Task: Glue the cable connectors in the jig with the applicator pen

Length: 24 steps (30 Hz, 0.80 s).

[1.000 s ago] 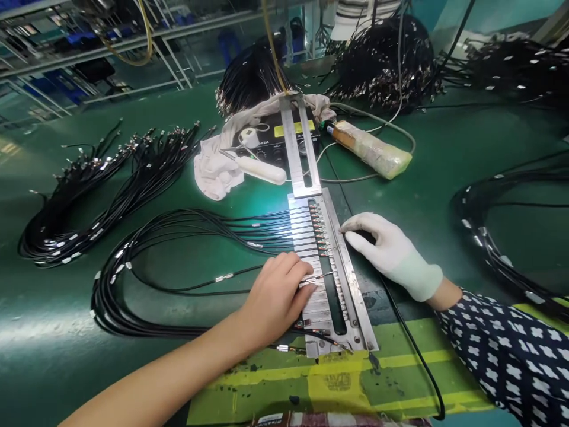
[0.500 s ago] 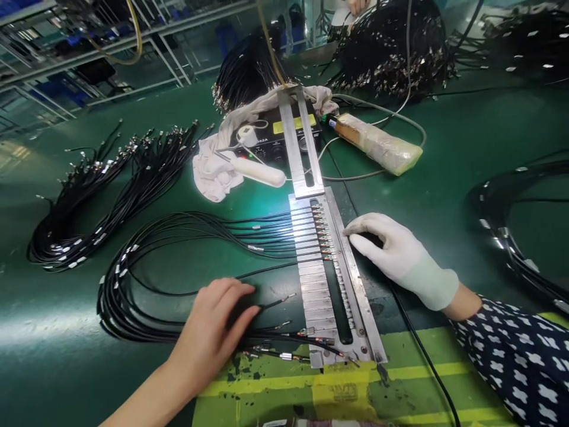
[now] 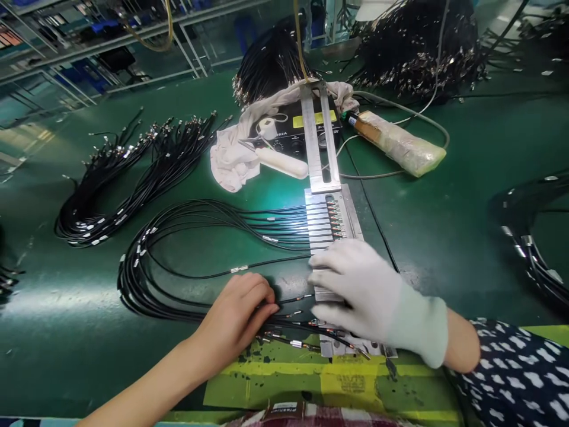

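Observation:
My bare left hand (image 3: 240, 311) pinches a thin black cable (image 3: 291, 300), whose stripped end pokes out to the right of the fingertips. More cable ends (image 3: 333, 338) lie just below it. My right hand (image 3: 362, 290), in a white glove, spreads its fingers over the lower half of a slotted metal fixture (image 3: 316, 207), slightly smeared by motion and hiding that part. It holds nothing that I can see. In the fixture's upper slots several black cables (image 3: 258, 222) lie side by side, their bared ends (image 3: 335, 216) in a row. These cables loop round on the left in one bundle (image 3: 133, 279).
Behind the fixture stand a black control box (image 3: 293, 139), a white cloth (image 3: 231, 160), a white-handled tool (image 3: 282, 163) and a tape-wrapped tool (image 3: 395, 142). Other cable bundles lie at left (image 3: 111, 196), at right (image 3: 533, 249) and at the back (image 3: 413, 53).
My right hand has moved left from the fixture's right edge to over its lower slots, its fingers spreading. My left hand has closed on a cable. The whole view has shifted slightly.

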### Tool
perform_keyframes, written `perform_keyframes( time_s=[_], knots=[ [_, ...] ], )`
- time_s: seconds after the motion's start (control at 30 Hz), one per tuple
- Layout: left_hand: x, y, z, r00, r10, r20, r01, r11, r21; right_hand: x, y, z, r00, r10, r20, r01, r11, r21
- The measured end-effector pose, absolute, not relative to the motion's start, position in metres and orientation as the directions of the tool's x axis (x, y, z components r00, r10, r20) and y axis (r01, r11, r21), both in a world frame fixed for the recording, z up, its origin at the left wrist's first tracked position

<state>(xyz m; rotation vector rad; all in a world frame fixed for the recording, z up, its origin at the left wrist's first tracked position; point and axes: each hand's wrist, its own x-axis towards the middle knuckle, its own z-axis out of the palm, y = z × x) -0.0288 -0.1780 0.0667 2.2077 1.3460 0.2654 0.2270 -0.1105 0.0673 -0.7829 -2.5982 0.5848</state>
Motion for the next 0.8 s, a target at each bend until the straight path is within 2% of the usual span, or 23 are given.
perform_keyframes(
  time_s=[0.1, 0.17, 0.3, 0.37, 0.43, 0.5, 0.63, 0.7, 0.8],
  knots=[
    [-0.026, -0.178, 0.069, 0.487, 0.873, -0.006, 0.727, -0.402, 0.557, 0.21, -0.112, 0.068, -0.84, 0.484, 0.245, 0.361, 0.836, -0.412],
    [-0.033, -0.177, 0.07, 0.484, 0.873, 0.061, 0.726, -0.44, 0.529, 0.211, -0.109, 0.068, -0.832, 0.483, 0.273, 0.331, 0.827, -0.455],
    [-0.056, -0.172, 0.068, 0.45, 0.878, 0.166, 0.793, -0.478, 0.378, 0.234, -0.1, 0.072, -0.731, 0.642, 0.232, 0.401, 0.679, -0.615],
    [-0.055, -0.169, 0.065, 0.431, 0.871, 0.236, 0.828, -0.485, 0.281, 0.243, -0.099, 0.073, -0.676, 0.714, 0.179, 0.466, 0.604, -0.647],
    [-0.04, -0.164, 0.061, 0.453, 0.842, 0.291, 0.818, -0.523, 0.238, 0.248, -0.099, 0.074, -0.631, 0.762, 0.146, 0.505, 0.546, -0.669],
    [-0.017, -0.158, 0.057, 0.489, 0.823, 0.288, 0.769, -0.563, 0.303, 0.249, -0.099, 0.073, -0.612, 0.777, 0.144, 0.504, 0.524, -0.687],
    [0.014, -0.14, 0.046, 0.512, 0.836, 0.198, 0.651, -0.528, 0.545, 0.265, -0.093, 0.061, -0.566, 0.81, 0.155, 0.533, 0.503, -0.68],
    [0.013, -0.132, 0.042, 0.526, 0.828, 0.195, 0.625, -0.531, 0.572, 0.279, -0.086, 0.051, -0.465, 0.871, 0.16, 0.585, 0.438, -0.682],
    [0.005, -0.124, 0.036, 0.571, 0.792, 0.216, 0.609, -0.585, 0.536, 0.295, -0.077, 0.037, -0.326, 0.933, 0.15, 0.599, 0.327, -0.731]
  ],
)
